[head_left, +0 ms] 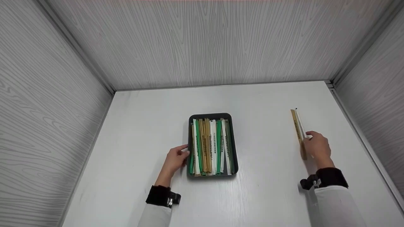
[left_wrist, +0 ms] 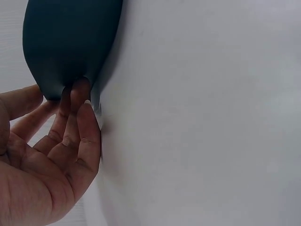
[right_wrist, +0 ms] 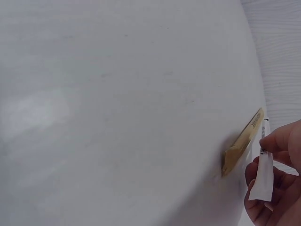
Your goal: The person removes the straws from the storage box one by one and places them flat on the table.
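Observation:
A dark tray (head_left: 210,115) stands in the middle of the table, holding several long, narrow stick packets in green, white and brown. My left hand (head_left: 176,158) grips the tray's left side, its thumb at the rim; in the left wrist view the fingers (left_wrist: 88,132) curl against the tray's outer wall (left_wrist: 70,42). Far to the right, my right hand (head_left: 317,145) pinches a white stick packet (head_left: 300,121) between thumb and fingers. That packet (right_wrist: 263,179) has dark print. Just left of it lies a brown stick packet (head_left: 296,126) on the table, also printed.
The white table (head_left: 262,195) is enclosed by wood-grain panels at the back (head_left: 205,44), left (head_left: 41,110) and right (head_left: 375,82). A black band with a small camera sits on each wrist.

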{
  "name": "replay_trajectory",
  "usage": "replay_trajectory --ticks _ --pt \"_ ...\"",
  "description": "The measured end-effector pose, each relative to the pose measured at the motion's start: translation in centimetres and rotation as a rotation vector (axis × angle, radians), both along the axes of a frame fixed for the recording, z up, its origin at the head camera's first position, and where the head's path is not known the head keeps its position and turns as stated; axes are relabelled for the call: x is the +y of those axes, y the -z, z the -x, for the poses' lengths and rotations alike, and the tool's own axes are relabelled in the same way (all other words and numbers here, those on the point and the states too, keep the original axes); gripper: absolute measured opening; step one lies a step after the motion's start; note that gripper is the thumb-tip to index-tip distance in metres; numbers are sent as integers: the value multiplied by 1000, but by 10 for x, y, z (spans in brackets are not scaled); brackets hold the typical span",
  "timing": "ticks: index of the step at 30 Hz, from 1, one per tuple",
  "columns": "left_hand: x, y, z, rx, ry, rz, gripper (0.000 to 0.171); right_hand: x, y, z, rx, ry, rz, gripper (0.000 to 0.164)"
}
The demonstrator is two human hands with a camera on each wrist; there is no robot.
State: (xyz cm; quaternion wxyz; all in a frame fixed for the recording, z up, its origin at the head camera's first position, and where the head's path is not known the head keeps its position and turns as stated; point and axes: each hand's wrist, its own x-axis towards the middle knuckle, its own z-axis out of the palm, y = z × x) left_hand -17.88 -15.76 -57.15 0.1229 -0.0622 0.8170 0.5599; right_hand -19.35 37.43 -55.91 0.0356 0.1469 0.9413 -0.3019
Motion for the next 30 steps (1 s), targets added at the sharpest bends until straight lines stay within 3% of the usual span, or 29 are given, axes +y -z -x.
replay_trajectory --ticks 23,26,30 --pt "1 -1 1 -29 1 -19 39 2 -4 -2 -110 23 -18 50" --pt "2 -1 0 -44 -3 -20 39 0 -7 -4 -99 48 -18 50" --pt "2 0 0 -38 -5 -22 39 -12 -18 -4 -16 63 -39 50"
